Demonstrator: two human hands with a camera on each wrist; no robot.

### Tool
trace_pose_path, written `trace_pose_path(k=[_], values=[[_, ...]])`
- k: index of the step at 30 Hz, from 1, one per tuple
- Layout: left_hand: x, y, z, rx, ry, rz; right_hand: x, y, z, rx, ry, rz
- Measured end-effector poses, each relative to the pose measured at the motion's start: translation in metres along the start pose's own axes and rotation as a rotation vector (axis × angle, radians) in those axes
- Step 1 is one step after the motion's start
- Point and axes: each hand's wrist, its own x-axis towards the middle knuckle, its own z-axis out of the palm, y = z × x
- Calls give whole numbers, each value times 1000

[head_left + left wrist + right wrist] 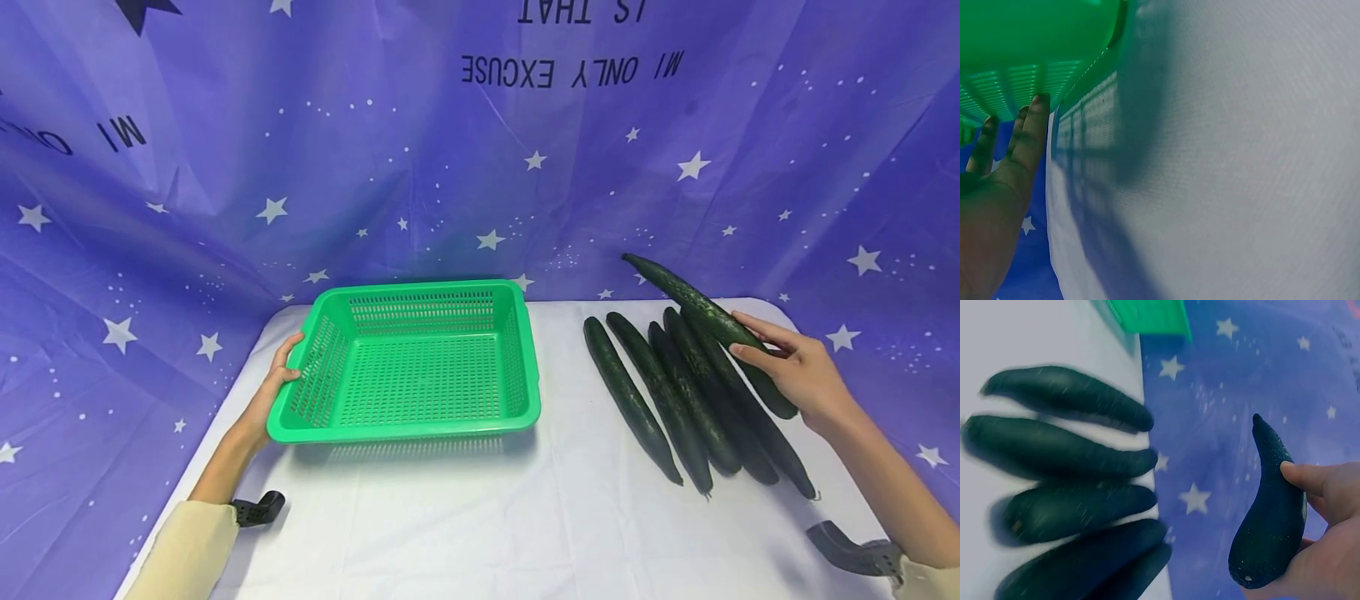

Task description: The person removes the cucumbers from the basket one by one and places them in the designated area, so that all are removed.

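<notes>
On the left of the table, my left hand (270, 390) holds the left rim of a green plastic basket (405, 431) with slotted walls. In the left wrist view, its fingers (1030, 134) extend up to the basket's outer side, under the rim. Nothing lies inside the basket. My right hand (806, 375) grips a dark green cucumber (686, 296) between thumb and fingers, held over the right end of a row. Its thin end points up and away to the left. Below it, several cucumbers (630, 396) lie side by side on the table.
A white cloth covers the table (555, 517). Behind and at both sides hangs a purple curtain (420, 183) with stars and lettering. Bare cloth separates the basket from the cucumber row. Black wrist mounts (258, 508) sit at both cuffs.
</notes>
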Motion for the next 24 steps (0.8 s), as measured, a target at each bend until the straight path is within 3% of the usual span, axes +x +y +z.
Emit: trace_pose_path(k=[6, 16, 24], values=[[-1, -1, 1, 15, 9, -5, -10, 33, -13, -1, 54, 71], [-1, -1, 1, 7, 7, 3, -20, 80, -24, -8, 57, 230], [0, 0, 1, 1, -4, 3, -23, 109, -25, -13, 76, 278]])
